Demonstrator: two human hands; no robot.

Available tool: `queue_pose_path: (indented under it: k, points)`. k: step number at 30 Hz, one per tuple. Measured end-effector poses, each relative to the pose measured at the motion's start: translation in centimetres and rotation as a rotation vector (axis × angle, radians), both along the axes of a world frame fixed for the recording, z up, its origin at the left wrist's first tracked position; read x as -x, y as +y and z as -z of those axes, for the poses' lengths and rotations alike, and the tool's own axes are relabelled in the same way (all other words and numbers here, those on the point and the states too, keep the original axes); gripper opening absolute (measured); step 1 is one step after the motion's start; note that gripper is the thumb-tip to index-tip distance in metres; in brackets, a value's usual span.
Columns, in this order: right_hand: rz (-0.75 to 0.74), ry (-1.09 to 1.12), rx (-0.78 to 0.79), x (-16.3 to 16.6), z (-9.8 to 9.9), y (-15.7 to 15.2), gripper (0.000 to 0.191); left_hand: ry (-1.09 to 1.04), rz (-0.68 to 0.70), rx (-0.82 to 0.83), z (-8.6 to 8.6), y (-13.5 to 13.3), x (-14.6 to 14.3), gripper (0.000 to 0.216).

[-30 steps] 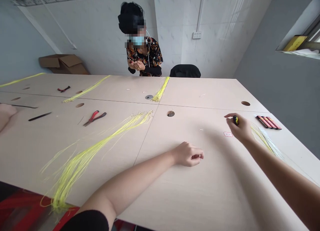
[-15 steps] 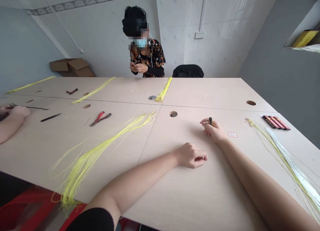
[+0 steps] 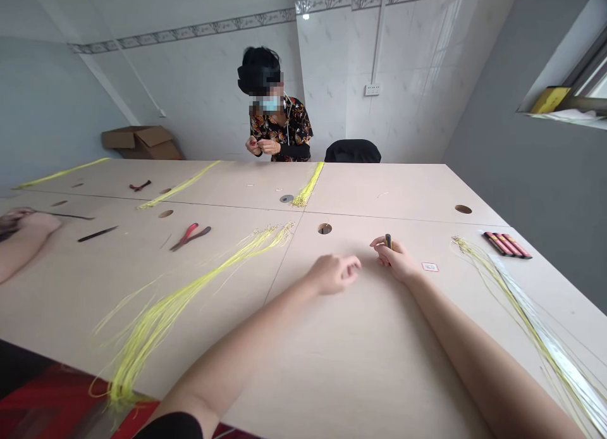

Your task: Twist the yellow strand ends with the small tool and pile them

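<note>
Over the light wooden table (image 3: pixel 341 369), my left hand (image 3: pixel 334 273) is closed, its fingers curled in and slightly smeared by motion. What those fingers hold, if anything, is too small to make out. My right hand (image 3: pixel 397 260), a little further right, is closed around a short black-and-yellow stick-like tool (image 3: pixel 389 241) whose rounded end points up; the rest is hidden in the palm. Left of my hands lies a fanned bundle of yellow strings (image 3: pixel 203 279). A second yellowish bundle (image 3: pixel 493 276) lies to the right. A small red-edged label (image 3: pixel 430 267) lies beside my right wrist.
Red-handled pliers (image 3: pixel 190 235) and a black pointed tool (image 3: pixel 98 234) lie at left, near another person's hands (image 3: pixel 35 225). A masked person (image 3: pixel 279 126) works across the table. Several red-and-black sticks (image 3: pixel 507 244) lie at right. A round hole (image 3: pixel 325 228) is in the tabletop.
My left hand has moved forward and left, away from my body. The right hand keeps its hold on the tool. The camera has tilted up, showing more wall.
</note>
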State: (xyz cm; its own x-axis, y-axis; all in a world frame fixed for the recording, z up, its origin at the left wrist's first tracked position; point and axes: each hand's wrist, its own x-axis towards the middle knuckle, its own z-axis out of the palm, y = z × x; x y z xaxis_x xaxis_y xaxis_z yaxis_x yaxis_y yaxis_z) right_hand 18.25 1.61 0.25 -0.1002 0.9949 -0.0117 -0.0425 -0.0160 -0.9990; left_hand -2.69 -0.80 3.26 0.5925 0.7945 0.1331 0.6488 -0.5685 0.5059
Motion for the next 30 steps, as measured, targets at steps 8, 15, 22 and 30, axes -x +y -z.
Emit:
queue_pose_path:
  k: [8,15,22,30]
  points:
    - [-0.021,-0.035,0.000,-0.1,0.1,0.0,0.018,0.086,-0.973,-0.059,-1.0,6.4,10.7,0.015]
    - [-0.021,-0.095,-0.006,-0.1,-0.2,-0.2,0.019,0.129,-0.986,-0.089,1.7,7.0,12.8,0.019]
    - [-0.020,-0.127,-0.028,-0.2,0.3,0.0,0.017,0.239,-0.894,-0.127,1.7,7.0,12.0,0.028]
    - [-0.038,-0.252,-0.020,0.3,-1.3,-0.9,0.019,0.273,-0.891,-0.075,2.0,7.2,11.8,0.030]
